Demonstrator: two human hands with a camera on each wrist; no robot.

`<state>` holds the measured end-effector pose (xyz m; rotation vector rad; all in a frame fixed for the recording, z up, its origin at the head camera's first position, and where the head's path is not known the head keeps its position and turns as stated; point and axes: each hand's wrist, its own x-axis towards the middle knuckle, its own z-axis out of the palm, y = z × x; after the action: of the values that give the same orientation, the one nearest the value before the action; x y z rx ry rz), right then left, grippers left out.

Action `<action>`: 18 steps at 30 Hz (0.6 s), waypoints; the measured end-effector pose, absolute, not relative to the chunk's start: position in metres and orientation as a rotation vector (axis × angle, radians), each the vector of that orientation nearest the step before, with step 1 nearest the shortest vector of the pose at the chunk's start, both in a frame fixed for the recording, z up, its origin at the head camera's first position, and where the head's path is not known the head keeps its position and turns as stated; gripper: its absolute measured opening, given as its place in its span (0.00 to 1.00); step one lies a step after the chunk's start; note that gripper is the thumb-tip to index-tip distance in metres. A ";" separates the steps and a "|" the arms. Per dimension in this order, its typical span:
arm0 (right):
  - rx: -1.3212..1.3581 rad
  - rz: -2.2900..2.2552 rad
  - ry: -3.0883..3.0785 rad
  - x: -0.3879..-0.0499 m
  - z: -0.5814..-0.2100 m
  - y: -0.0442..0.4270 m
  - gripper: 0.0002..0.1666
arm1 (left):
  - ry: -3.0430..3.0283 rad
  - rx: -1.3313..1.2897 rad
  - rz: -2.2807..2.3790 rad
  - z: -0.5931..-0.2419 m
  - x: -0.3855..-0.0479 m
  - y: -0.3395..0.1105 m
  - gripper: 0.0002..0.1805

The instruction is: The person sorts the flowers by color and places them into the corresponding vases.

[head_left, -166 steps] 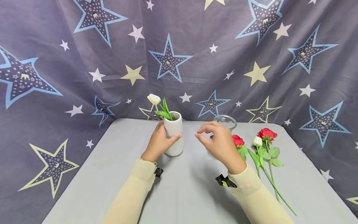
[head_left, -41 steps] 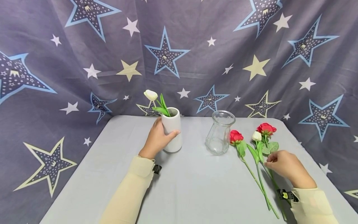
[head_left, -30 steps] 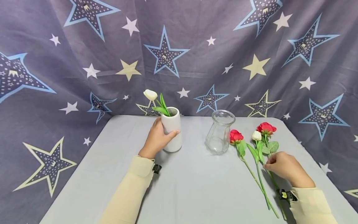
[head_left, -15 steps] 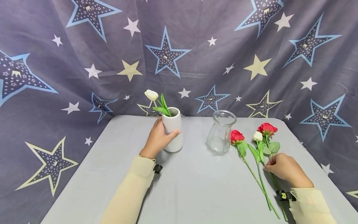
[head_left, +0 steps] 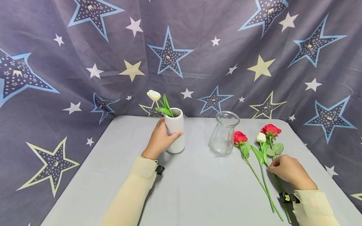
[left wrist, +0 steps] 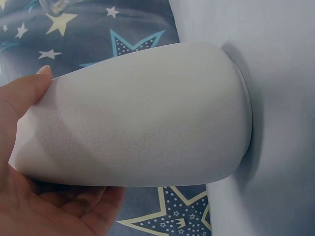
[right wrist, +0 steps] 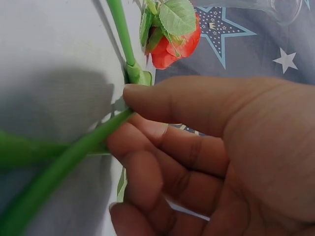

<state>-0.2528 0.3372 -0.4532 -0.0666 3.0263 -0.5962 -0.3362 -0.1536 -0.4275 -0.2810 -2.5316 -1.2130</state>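
My left hand [head_left: 160,139] grips the upright white vase [head_left: 176,133], thumb across its front and fingers behind; the left wrist view shows the vase [left wrist: 138,118] close up. A white tulip [head_left: 154,95] with green leaves leans out of its mouth to the left. At the right, my right hand [head_left: 289,171] is among the flowers lying on the table. In the right wrist view, thumb and forefinger pinch a smooth green stem [right wrist: 74,152]; which bloom it belongs to cannot be told. Near that hand lie a white tulip [head_left: 261,137] and a red rose [head_left: 271,129].
A clear glass vase [head_left: 222,138] stands between the white vase and the flowers. Another red rose [head_left: 240,138] lies beside it, its stem crossing the tulip's. A grey cloth covers the table [head_left: 203,194]; a star-patterned curtain [head_left: 198,37] hangs behind.
Several seconds ago my right hand hovered before the glass vase; it has since moved right and nearer, to the stems. During the last second it barely shifts. My left hand stays on the white vase.
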 end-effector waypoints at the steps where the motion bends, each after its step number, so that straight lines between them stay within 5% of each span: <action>1: -0.073 -0.598 3.032 -0.253 -0.454 0.337 0.17 | -2.531 -0.281 -1.213 -0.428 -0.336 -0.154 0.51; 18: -0.052 -0.621 3.037 -0.250 -0.452 0.335 0.23 | -2.532 -0.281 -1.232 -0.428 -0.337 -0.154 0.51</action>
<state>-0.2503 0.3352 -0.4521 -0.0524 3.0371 -0.6207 -0.3372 -0.1538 -0.4283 -0.2806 -2.5324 -1.2321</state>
